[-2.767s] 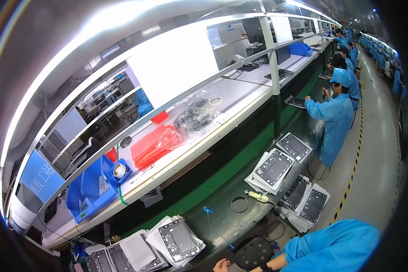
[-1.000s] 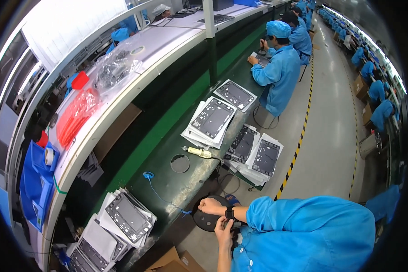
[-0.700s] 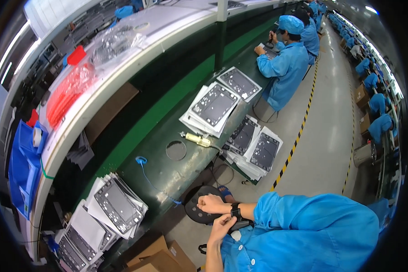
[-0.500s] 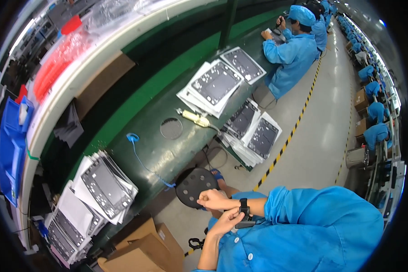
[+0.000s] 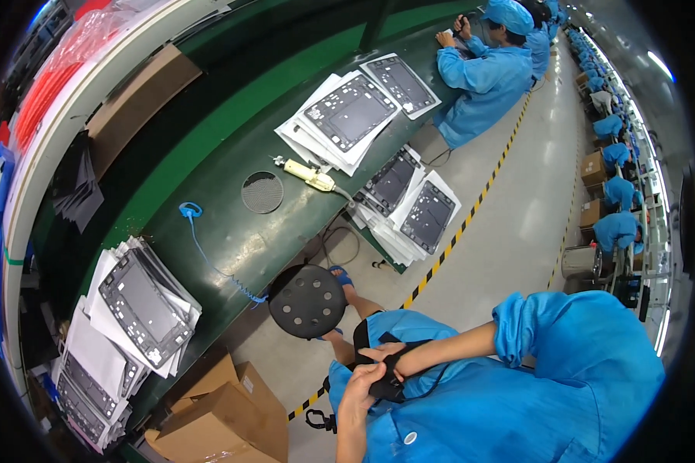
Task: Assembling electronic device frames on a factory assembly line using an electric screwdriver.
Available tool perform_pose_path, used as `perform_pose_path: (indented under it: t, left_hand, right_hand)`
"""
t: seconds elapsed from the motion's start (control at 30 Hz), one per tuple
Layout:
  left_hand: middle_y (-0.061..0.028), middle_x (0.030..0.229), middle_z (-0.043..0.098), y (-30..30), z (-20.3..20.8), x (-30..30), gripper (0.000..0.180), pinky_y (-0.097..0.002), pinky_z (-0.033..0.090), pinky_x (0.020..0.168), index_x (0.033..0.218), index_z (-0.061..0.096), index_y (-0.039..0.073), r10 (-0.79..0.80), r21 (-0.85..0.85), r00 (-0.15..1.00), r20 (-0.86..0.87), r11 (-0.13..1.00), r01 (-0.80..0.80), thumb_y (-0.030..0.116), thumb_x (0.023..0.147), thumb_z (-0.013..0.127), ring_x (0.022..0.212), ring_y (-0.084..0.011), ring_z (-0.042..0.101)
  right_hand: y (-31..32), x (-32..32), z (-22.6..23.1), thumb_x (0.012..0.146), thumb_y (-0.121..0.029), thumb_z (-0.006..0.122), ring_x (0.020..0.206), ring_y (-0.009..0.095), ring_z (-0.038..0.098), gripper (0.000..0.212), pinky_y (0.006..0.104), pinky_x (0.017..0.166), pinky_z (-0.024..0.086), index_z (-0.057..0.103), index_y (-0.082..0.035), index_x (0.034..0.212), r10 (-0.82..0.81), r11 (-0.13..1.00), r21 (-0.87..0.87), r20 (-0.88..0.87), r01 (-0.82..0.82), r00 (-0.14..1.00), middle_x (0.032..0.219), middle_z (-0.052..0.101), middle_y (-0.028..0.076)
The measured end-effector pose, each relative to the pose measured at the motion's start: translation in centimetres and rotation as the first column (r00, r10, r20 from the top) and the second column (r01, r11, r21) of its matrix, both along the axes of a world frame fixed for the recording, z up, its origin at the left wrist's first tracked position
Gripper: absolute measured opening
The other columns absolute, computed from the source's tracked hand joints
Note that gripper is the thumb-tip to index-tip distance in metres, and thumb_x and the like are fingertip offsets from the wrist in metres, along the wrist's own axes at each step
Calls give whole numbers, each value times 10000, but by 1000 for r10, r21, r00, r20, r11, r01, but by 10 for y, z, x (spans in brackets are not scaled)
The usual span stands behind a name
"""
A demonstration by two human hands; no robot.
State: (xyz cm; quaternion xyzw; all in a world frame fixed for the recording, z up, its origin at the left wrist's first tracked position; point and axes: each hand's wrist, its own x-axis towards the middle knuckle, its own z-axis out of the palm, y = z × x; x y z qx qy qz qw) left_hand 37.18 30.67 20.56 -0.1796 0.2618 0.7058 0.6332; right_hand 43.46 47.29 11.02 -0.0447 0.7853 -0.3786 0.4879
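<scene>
Over my lap, my left hand [image 5: 362, 387] is closed on the edge of a soft-looking black strap-like thing [image 5: 388, 386]. My right hand [image 5: 386, 353] reaches in from the right, with the black thing lying against its palm and wrist. Its visible fingers are stretched out; the rest are covered. A thin dark cord runs from the black thing along my blue smock [image 5: 471, 393]. A black loop with a buckle [image 5: 320, 420] shows beside my left forearm.
A green workbench [image 5: 232, 224] carries stacked dark panels with paper sheets [image 5: 351, 112], another such stack [image 5: 150, 309], a yellow hand tool [image 5: 309, 176], a round mesh [image 5: 262, 191] and a blue coiled cord [image 5: 208, 258]. Nearby are a black stool [image 5: 307, 301], a cardboard box [image 5: 224, 424] and a co-worker [image 5: 490, 77].
My hands have moved down toward my lap. The black band and device seen on my right wrist are no longer distinct; a black strap-like thing now covers part of that hand. The view has shifted.
</scene>
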Motion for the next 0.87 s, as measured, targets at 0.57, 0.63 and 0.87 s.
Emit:
perform_pose_path:
  t: [0.57, 0.63, 0.87]
  left_hand:
    - [-166, 897, 707, -9, -8, -3, 339, -318, 496, 804, 881, 688, -63, 119, 66, 993, 19, 991, -120, 260, 937, 603, 824, -232, 661]
    - [-160, 880, 703, -5, 4, -19, 332, -319, 495, 806, 873, 685, -62, 88, 90, 996, -6, 992, -87, 254, 937, 603, 821, -227, 658]
    - [-178, 981, 674, -53, -45, -1, 419, -536, 528, 877, 1034, 623, -34, 497, -250, 867, 43, 845, -472, 357, 893, 671, 810, -314, 652]
  right_hand:
    - [29, -88, 166, 806, -15, 461, 955, 237, 531, 151, 358, 831, 409, 542, -8, 932, 11, 956, -244, 592, 166, 806, 947, 573, 138]
    - [30, -95, 190, 814, -20, 450, 940, 239, 528, 145, 363, 811, 406, 538, -5, 928, -29, 956, -216, 597, 196, 802, 954, 577, 144]
    - [35, -61, 245, 830, -158, 528, 1244, 349, 537, 396, 394, 1047, 455, 619, -21, 1190, 529, 809, 217, -675, -546, 515, 1290, 563, 202]
